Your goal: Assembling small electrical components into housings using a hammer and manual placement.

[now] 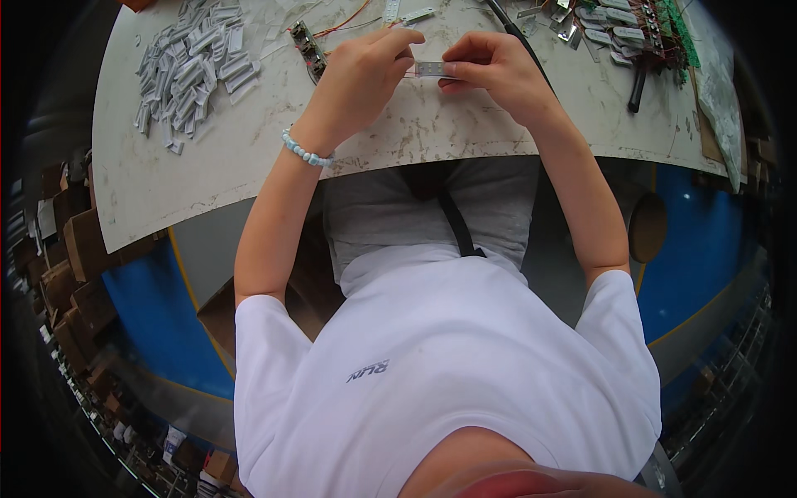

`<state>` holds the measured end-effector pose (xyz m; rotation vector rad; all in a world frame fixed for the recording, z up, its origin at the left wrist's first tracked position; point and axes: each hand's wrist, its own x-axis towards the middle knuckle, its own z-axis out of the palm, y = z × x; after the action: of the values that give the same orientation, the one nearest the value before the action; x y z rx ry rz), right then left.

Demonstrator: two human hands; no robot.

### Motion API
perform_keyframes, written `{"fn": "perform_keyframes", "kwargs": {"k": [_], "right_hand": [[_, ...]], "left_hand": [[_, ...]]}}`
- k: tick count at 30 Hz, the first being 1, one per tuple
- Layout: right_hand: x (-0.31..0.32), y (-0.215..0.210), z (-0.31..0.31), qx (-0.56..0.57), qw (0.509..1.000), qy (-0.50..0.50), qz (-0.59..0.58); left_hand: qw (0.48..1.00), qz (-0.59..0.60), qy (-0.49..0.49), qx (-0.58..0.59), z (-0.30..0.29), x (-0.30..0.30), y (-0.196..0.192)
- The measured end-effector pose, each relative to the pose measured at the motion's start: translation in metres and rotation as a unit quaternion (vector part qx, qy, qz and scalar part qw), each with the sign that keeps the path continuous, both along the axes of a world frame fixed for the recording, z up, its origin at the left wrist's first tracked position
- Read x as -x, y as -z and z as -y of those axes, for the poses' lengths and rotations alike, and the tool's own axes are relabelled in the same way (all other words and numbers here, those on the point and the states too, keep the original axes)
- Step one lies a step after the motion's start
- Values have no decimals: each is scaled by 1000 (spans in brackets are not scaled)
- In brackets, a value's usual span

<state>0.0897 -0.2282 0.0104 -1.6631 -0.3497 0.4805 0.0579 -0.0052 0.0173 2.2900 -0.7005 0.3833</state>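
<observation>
A pale, scuffed worktable fills the upper part of the head view, with a blue floor and stacked cardboard boxes curving away below its edge. Over the middle of the table the left hand, a pale blue bead bracelet on its wrist, and the right hand meet on one small flat grey strip, each hand pinching an end of it between thumb and fingertips; the strip is held level just above the tabletop, with thin reddish wires at its left end, though how they join it is too small to tell. To handle such a piece well, it seems wise to keep the grip on the edges, hold it flat and steady close to the surface, and avoid tugging the fine wires. Just beyond the left hand lies a narrow dark circuit board with red and orange leads running off it. Farther left sits a loose heap of small grey strips, scattered rather than boxed. At the far right a cluster of similar grey parts and green wired boards lies beside a black tool handle. No tray or bin shows on the table; the parts lie bare on it.
</observation>
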Motion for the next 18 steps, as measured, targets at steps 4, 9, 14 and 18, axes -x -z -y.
{"fn": "perform_keyframes", "kwargs": {"k": [4,9,14,18], "right_hand": [[-2,0,-2,23,1000,-8,4],[-1,0,-4,38,999,23,31],[-8,5,-9,56,995,29,73],[-18,-2,-13,140,987,-25,74]], "left_hand": [[999,22,15,-19,0,-3,3],[1000,14,13,-23,-1,-5,6],[999,13,26,-33,-3,-8,7],[995,36,60,-64,-5,-17,7]]}}
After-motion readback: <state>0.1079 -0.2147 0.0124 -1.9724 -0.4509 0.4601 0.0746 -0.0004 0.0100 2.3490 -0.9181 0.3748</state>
